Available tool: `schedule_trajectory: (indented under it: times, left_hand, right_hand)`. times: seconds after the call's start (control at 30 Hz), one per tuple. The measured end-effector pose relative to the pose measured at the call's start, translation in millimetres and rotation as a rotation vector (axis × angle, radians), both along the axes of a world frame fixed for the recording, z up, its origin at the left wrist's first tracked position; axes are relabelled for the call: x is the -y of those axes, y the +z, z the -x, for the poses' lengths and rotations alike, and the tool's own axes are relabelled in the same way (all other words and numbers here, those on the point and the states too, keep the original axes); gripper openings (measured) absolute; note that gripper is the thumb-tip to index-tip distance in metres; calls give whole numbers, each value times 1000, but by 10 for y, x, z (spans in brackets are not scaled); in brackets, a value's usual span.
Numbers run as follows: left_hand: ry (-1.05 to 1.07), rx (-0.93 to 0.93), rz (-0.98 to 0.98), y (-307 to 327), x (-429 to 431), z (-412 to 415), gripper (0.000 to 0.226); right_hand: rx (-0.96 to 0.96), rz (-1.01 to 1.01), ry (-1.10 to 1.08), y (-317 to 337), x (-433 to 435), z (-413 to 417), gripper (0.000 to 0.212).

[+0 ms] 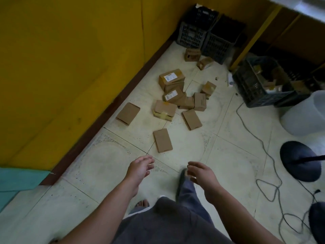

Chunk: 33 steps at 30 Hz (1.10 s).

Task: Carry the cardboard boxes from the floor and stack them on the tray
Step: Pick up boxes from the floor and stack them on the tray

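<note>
Several brown cardboard boxes lie scattered on the tiled floor ahead of me. The nearest box [162,140] lies flat, a little beyond my hands. Another flat box [128,113] sits by the wall, and a labelled box [171,78] tops a small heap in the middle. My left hand [139,169] and my right hand [200,174] both reach forward above the floor with relaxed fingers, holding nothing. No tray is in view.
A yellow wall [70,67] runs along the left. Dark plastic crates [200,30] stand in the far corner, and another crate [260,83] holds boxes at right. A white bucket [306,113], a black round stand base [299,161] and loose cables [269,155] occupy the right floor.
</note>
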State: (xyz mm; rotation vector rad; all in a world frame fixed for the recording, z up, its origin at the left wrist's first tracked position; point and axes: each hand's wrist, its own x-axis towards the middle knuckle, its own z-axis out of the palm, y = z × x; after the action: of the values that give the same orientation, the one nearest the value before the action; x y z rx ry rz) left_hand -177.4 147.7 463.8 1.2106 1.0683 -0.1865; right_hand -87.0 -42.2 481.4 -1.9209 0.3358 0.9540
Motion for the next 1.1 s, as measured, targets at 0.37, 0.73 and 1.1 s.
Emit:
schedule_trajectory:
  times: [0.37,0.73,1.1]
  left_hand:
    - [315,-168,29,-762,26,-1566,21]
    - [353,-319,138,-2217,-164,-2302,27]
    - [98,-395,129,-4842,-808,-2626,22]
  right_hand:
    - [-128,66,333,-895,-213,-2358,17]
    - [-271,254,501,-2432,-707,-3123,13]
    - [-219,366,696,-5208,-1230,-3350,40]
